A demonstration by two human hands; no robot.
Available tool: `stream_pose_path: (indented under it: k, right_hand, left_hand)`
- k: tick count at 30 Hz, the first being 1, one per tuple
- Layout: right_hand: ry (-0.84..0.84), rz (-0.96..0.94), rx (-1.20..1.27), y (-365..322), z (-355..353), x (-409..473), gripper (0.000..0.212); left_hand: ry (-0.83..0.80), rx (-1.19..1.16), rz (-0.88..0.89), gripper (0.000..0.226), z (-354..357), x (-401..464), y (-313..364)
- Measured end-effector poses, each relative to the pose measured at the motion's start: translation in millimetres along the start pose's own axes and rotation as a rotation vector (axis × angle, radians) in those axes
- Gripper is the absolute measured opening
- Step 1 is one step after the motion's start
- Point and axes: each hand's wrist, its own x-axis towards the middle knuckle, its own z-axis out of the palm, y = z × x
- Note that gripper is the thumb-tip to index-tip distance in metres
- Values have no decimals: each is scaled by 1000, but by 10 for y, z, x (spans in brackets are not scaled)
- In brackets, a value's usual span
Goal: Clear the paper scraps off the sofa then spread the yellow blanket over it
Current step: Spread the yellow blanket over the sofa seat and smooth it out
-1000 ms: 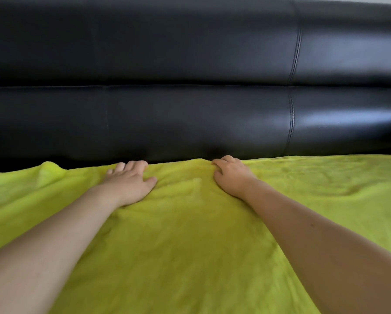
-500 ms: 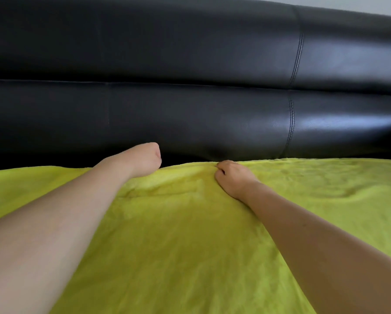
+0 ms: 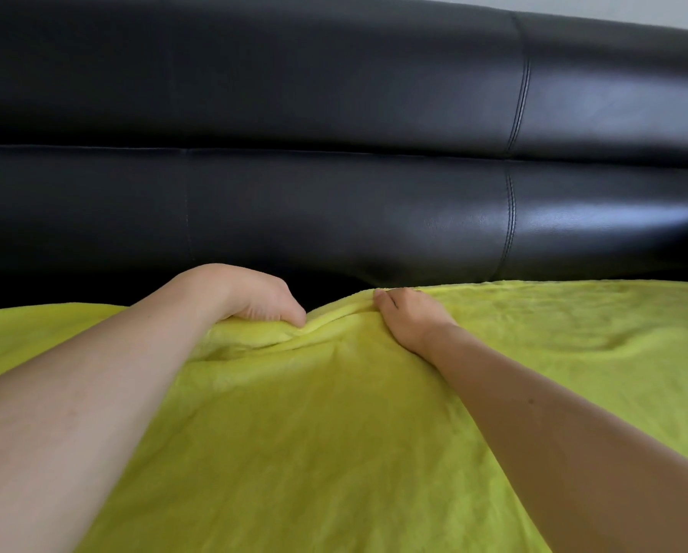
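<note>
The yellow blanket [image 3: 334, 433] lies across the seat of the black leather sofa [image 3: 334, 193], its far edge reaching the foot of the backrest. My left hand [image 3: 250, 295] is at that far edge with its fingers curled down over a raised fold of the blanket. My right hand [image 3: 408, 319] grips the same edge just to the right, fingers tucked under the fabric. The cloth bunches into a ridge between the two hands. No paper scraps are visible.
The sofa's padded backrest fills the upper view, with a vertical seam [image 3: 512, 217] at the right. A strip of pale wall [image 3: 653, 10] shows at the top right corner. The dark gap between seat and backrest runs to the left of my left hand.
My left hand went from lying flat on the blanket to curling over its far edge. A fold has risen between the hands. The right hand stayed at the edge.
</note>
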Motion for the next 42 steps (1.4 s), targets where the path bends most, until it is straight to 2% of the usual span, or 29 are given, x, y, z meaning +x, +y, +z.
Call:
stream_pose_path:
  k: [3, 5, 9, 12, 15, 19, 22, 25, 32, 34, 37, 39, 41, 42]
  right_hand:
    - [6, 17, -11, -21, -12, -17, 56]
    - [5, 17, -18, -35, -19, -28, 55]
    - [4, 21, -38, -50, -32, -43, 52]
    - [3, 10, -53, -42, -25, -49, 50]
    - [0, 3, -59, -26, -23, -45, 48]
    - [2, -18, -55, -11, -2, -33, 44]
    - [10, -24, -61, 3, 17, -27, 42]
    - [16, -25, -73, 5, 20, -38, 41]
    - [34, -23, -90, -41, 12, -60, 41]
    - [40, -21, -101, -39, 14, -63, 41]
    - [41, -21, -102, -39, 17, -58, 42]
    - [46, -19, -99, -32, 15, -66, 42]
    - [46, -19, -97, -32, 19, -73, 45]
    - [44, -20, -99, -30, 20, -78, 45]
  left_hand:
    - [128, -142, 43, 14, -14, -19, -16]
    - [265, -163, 63, 15, -50, 11, -96]
    - [458, -50, 59, 18, -104, 76, -268]
    - [500, 127, -41, 22, -71, 136, -374]
    - [591, 370, -122, 7, 27, 164, -394]
    - [783, 358, -199, 11, 130, 211, -387]
    - [823, 298, -313, 12, 151, 219, -400]
    - [822, 316, -356, 12, 176, 256, -412]
    - [915, 692, -392, 27, 286, 387, -441]
    - [918, 782, -350, 31, 263, 387, -383]
    - [918, 678, -83, 32, 241, 400, -255]
    - [871, 430, 150, 31, 289, 447, -104]
    - [675, 116, 265, 37, 376, 497, 23]
    - [569, 34, 276, 43, 427, 534, 46]
